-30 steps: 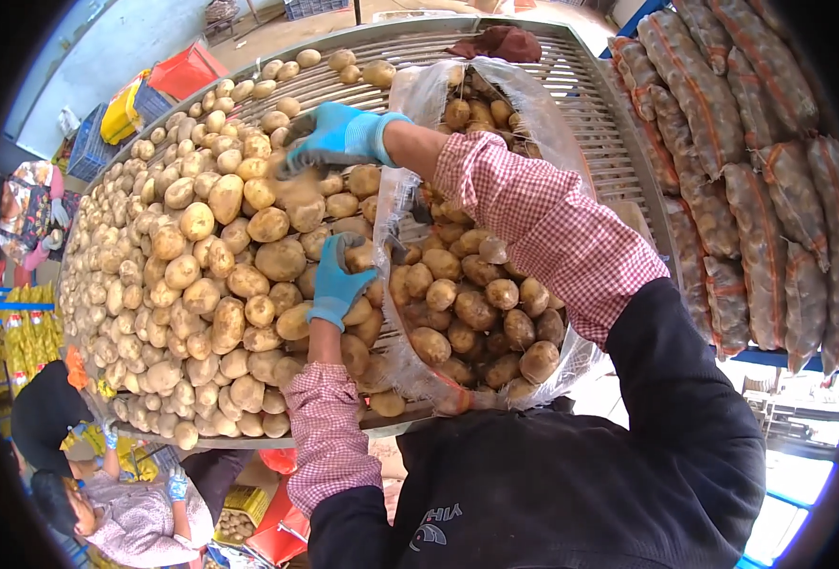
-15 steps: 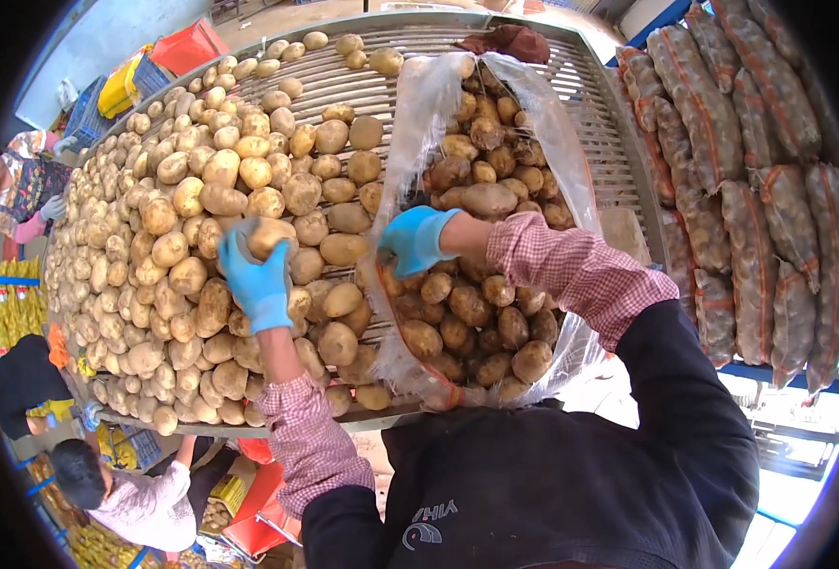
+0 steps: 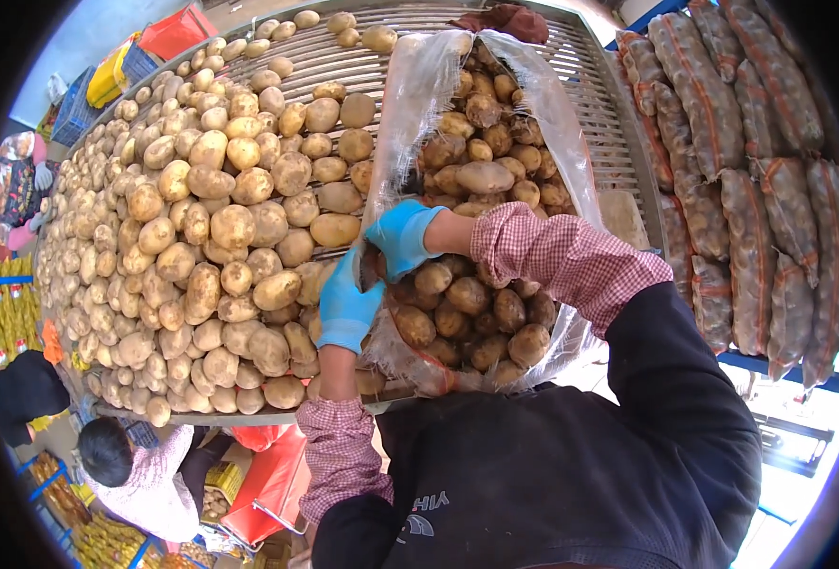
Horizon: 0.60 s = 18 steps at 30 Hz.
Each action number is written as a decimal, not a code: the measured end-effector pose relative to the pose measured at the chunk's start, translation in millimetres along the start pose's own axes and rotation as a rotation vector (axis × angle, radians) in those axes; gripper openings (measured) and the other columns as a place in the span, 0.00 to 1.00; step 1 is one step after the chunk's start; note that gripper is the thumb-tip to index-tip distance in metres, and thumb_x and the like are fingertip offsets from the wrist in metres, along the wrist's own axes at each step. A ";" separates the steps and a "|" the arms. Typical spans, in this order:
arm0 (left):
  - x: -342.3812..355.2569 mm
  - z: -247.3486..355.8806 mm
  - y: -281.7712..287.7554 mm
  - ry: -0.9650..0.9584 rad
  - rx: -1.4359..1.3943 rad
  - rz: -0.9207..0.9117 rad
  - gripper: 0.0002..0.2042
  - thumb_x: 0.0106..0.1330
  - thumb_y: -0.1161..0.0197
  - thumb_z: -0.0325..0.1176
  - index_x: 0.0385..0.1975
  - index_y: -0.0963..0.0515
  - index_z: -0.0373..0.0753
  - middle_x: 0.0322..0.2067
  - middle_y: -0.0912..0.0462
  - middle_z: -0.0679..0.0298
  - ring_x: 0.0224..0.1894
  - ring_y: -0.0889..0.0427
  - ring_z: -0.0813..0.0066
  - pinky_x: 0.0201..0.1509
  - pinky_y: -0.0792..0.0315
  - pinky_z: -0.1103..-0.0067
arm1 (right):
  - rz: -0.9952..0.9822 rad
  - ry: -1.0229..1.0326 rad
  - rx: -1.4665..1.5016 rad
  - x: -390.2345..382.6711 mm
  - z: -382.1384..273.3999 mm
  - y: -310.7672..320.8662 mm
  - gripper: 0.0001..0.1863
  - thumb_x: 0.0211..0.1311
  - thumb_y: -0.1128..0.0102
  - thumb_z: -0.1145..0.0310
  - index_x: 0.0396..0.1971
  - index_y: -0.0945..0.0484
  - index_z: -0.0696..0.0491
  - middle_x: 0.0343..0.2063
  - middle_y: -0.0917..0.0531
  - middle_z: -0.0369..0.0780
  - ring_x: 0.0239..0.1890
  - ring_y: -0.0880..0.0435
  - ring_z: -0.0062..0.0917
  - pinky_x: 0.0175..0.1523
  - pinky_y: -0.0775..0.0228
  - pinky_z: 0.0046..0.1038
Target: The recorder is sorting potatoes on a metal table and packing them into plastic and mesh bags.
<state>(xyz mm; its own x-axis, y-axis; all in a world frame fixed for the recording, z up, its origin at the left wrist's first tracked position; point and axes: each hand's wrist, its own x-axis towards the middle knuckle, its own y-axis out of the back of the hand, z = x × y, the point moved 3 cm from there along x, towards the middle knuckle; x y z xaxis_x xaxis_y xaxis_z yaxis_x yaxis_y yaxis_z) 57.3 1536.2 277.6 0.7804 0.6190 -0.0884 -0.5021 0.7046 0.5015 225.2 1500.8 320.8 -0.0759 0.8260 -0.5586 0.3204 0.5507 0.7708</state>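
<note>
Jacket print: In the head view we see pale lettering and a curved emblem on the black jacket (image 3: 571,474), partly lost in the folds.
Yellow packs: At far left, the yellow packs (image 3: 7,322) carry small red and white patches, too small for us to read.
Loose potatoes: We see loose potatoes (image 3: 232,227) heaped over the left of the slatted table (image 3: 618,119), tan to yellowish, round to oval, some with brown soil stains.
Bagged potatoes: The bagged potatoes (image 3: 484,177) look darker and browner, many of them shaded or soiled.
Open bag: The open bag (image 3: 417,95) lies on the table's right half, near side to far; its film is whitish and see-through, with frayed edges and orange at the near end.
Left hand: Our blue-gloved left hand (image 3: 351,303) is at the bag's left edge, fingers largely hidden; we cannot tell whether it grips anything.
Right hand: Our blue-gloved right hand (image 3: 402,235) meets it there, bent over a dark brownish patch, perhaps a potato or glove palm; its grasp is unclear to us.
Far edge: A dark red cloth (image 3: 505,23) lies beyond the bag.
Right side: Filled sacks (image 3: 746,256) with orange stripes are stacked beside the table.
</note>
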 end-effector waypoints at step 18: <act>-5.8 -26.7 -38.2 0.093 -0.181 0.053 0.18 0.63 0.33 0.28 0.53 0.20 0.32 0.46 0.12 0.51 0.46 0.12 0.59 0.51 0.20 0.70 | -0.006 0.073 0.616 -7.2 66.9 30.3 0.20 0.61 0.30 0.59 0.50 0.14 0.53 0.41 0.09 0.39 0.42 0.11 0.30 0.50 0.20 0.32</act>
<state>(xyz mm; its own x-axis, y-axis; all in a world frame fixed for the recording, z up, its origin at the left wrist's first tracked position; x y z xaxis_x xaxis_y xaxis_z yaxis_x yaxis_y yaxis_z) 61.9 1514.9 235.9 0.7179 0.6799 -0.1492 -0.6066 0.7162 0.3451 298.7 1503.6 327.7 -0.1368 0.8414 -0.5228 0.8041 0.4026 0.4375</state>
